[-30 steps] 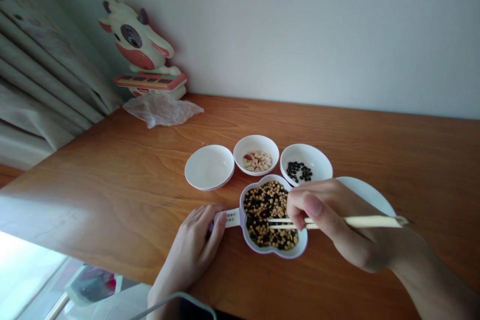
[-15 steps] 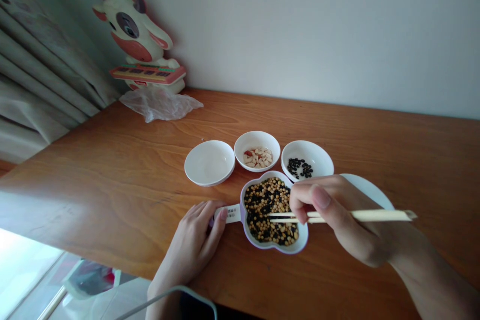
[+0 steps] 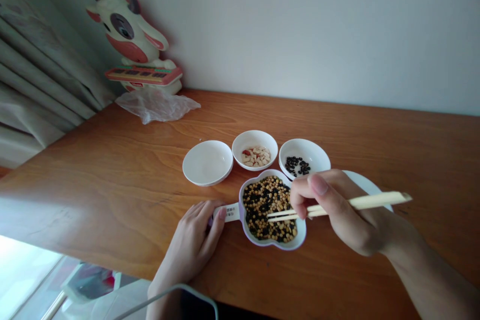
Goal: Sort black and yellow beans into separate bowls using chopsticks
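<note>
My left hand (image 3: 198,237) is closed around the handle of a flower-shaped pan (image 3: 242,220) with a pale purple rim. Mixed black and yellow beans (image 3: 267,205) cover the pan's bottom. In my right hand (image 3: 337,210) is a pair of wooden chopsticks (image 3: 360,203), their tips down among the beans; whether a bean is pinched between them I cannot tell. Behind the pan stand three white bowls: a bare one (image 3: 208,162) at left, one with pale nut pieces (image 3: 255,156) in the middle, and one with black beans (image 3: 297,165) at right.
A white dish (image 3: 363,183) is partly hidden behind my right hand. At the back left, a cow-shaped toy keyboard (image 3: 138,50) stands beside a crumpled clear plastic bag (image 3: 157,105). A cable (image 3: 176,287) crosses near my left forearm. The wooden table (image 3: 112,185) meets a wall behind.
The chopsticks have tilted, their rear end now higher, while the tips stay among the beans. My right hand has shifted slightly up. The whole view has moved a little.
</note>
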`<action>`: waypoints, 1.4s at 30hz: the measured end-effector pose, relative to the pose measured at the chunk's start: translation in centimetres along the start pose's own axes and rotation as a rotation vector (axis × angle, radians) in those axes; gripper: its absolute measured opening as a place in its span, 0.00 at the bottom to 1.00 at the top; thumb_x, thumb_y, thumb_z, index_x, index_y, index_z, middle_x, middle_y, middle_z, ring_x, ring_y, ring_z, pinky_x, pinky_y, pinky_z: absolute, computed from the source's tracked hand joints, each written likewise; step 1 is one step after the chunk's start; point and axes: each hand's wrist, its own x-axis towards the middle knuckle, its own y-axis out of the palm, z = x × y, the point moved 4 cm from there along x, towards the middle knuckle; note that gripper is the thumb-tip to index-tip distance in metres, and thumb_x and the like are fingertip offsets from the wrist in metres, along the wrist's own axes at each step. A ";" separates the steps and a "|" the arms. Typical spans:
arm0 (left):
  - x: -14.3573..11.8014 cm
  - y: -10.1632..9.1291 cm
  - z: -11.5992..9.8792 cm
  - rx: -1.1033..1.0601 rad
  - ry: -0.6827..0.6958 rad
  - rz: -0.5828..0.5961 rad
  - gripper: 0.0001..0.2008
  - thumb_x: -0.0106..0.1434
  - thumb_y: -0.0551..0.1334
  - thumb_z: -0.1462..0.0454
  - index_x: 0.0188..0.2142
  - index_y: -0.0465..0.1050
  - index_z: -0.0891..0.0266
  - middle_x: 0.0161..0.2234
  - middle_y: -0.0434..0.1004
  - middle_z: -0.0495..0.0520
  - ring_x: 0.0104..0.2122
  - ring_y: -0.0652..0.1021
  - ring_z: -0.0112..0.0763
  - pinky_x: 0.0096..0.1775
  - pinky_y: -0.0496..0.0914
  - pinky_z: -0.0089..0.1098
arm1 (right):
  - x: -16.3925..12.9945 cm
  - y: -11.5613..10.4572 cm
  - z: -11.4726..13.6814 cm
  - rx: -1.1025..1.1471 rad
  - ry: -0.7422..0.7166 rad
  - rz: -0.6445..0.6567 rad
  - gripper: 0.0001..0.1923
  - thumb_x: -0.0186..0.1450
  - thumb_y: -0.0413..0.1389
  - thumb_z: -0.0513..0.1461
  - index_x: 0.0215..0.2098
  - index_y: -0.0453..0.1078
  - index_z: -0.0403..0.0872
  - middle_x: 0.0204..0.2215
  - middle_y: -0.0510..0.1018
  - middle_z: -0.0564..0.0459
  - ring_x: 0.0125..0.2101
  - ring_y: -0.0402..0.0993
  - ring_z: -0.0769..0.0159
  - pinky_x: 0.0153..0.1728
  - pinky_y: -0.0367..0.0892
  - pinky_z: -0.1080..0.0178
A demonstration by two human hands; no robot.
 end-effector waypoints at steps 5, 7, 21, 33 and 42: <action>-0.1 0.0 0.1 0.010 0.005 -0.011 0.10 0.79 0.53 0.57 0.45 0.72 0.54 0.40 0.79 0.50 0.40 0.79 0.37 0.45 0.70 0.35 | -0.2 -1.0 0.3 -0.006 0.026 -0.036 0.36 0.78 0.34 0.58 0.26 0.68 0.47 0.23 0.72 0.55 0.25 0.67 0.70 0.30 0.62 0.62; -0.2 0.0 0.1 0.016 0.006 -0.015 0.10 0.79 0.54 0.57 0.44 0.72 0.54 0.39 0.79 0.50 0.39 0.79 0.37 0.45 0.70 0.35 | -0.4 -1.5 0.4 -0.008 0.024 -0.053 0.36 0.78 0.34 0.59 0.26 0.68 0.48 0.23 0.73 0.54 0.26 0.68 0.68 0.31 0.62 0.61; -0.1 -0.1 0.0 0.037 0.020 -0.025 0.11 0.78 0.53 0.57 0.44 0.72 0.55 0.39 0.81 0.53 0.39 0.80 0.38 0.44 0.72 0.36 | -0.2 0.2 -0.2 -0.063 0.009 0.092 0.33 0.79 0.35 0.56 0.30 0.68 0.47 0.23 0.70 0.57 0.25 0.63 0.71 0.31 0.58 0.62; 0.0 0.0 0.0 0.026 0.031 -0.036 0.11 0.79 0.53 0.56 0.44 0.72 0.55 0.39 0.81 0.53 0.39 0.80 0.39 0.44 0.72 0.36 | 0.0 0.6 -0.3 -0.027 0.000 0.066 0.33 0.79 0.35 0.55 0.29 0.68 0.47 0.25 0.73 0.55 0.26 0.66 0.70 0.32 0.60 0.62; -0.2 0.0 0.1 0.029 0.021 -0.014 0.10 0.78 0.53 0.57 0.45 0.72 0.54 0.39 0.81 0.51 0.39 0.80 0.38 0.44 0.72 0.35 | -0.8 -2.4 0.0 0.015 0.035 -0.041 0.37 0.77 0.34 0.60 0.27 0.70 0.48 0.23 0.73 0.53 0.25 0.67 0.67 0.30 0.60 0.59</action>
